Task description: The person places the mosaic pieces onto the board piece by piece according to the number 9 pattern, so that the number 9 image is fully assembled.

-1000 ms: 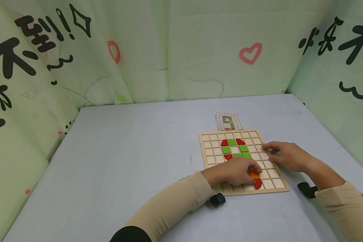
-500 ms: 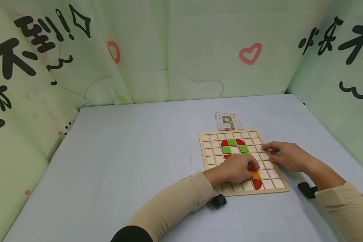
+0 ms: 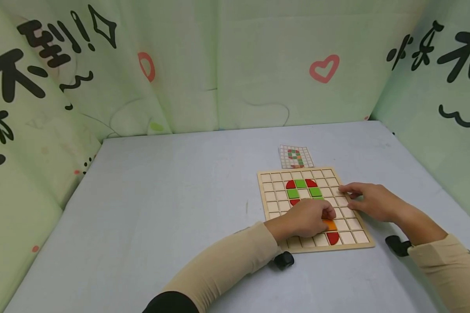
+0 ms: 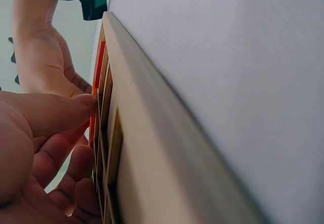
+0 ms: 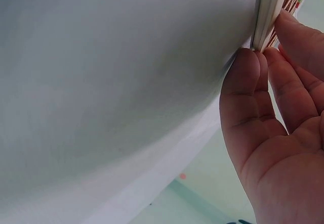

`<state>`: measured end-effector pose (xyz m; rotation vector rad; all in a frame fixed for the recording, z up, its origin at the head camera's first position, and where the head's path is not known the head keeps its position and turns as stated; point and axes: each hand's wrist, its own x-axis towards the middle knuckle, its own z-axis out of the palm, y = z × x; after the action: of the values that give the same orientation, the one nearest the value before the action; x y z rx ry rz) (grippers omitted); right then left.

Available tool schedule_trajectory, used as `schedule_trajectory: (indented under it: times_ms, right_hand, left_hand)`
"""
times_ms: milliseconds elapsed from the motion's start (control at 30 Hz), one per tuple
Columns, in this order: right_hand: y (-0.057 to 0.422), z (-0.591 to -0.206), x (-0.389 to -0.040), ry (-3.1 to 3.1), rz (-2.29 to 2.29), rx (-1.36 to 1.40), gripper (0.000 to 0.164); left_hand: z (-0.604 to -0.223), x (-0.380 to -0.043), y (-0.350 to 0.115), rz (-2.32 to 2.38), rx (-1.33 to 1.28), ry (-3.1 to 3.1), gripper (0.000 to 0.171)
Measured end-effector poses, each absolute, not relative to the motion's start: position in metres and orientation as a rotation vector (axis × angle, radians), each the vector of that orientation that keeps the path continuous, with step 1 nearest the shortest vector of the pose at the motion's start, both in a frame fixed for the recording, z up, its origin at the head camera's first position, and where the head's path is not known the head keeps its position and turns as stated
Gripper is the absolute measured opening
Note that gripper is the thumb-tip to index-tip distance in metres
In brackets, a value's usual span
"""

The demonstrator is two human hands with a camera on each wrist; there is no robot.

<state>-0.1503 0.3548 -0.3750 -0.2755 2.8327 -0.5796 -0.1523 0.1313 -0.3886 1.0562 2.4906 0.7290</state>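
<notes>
A square wooden grid board [image 3: 354, 224] lies on the table, with red, green and orange tiles in some cells. My left hand [image 3: 307, 217] reaches over its lower half, thumb and curled fingers pinching at an orange tile [image 3: 330, 224]. Below that tile sits a red rounded tile [image 3: 333, 238]. Several cells are hidden beneath the left hand. In the left wrist view the thumb [image 4: 66, 114] meets the orange and red tile edges. My right hand [image 3: 376, 202] grips the board's right edge; in the right wrist view its fingertips meet the wooden rim [image 5: 266, 19].
A small printed card [image 3: 296, 156] with a coloured grid pattern lies just behind the board. The white table [image 3: 172, 195] extends to the left and front. Pale green printed curtains [image 3: 266, 65] stand behind and at both sides.
Over the last second my left hand has shifted slightly left and its thumb has drawn off the red tile, showing more of it. The right hand and the board stay put.
</notes>
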Motion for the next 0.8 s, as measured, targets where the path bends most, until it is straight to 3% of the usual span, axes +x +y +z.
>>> schedule_trajectory:
  times_ms: [800]
  right_hand:
    - [0.355,-0.375,-0.152,2.823,-0.57,-0.277,0.047]
  left_hand:
    - [-0.378,-0.161,0.112,1.009,0.918,2.289,0.027]
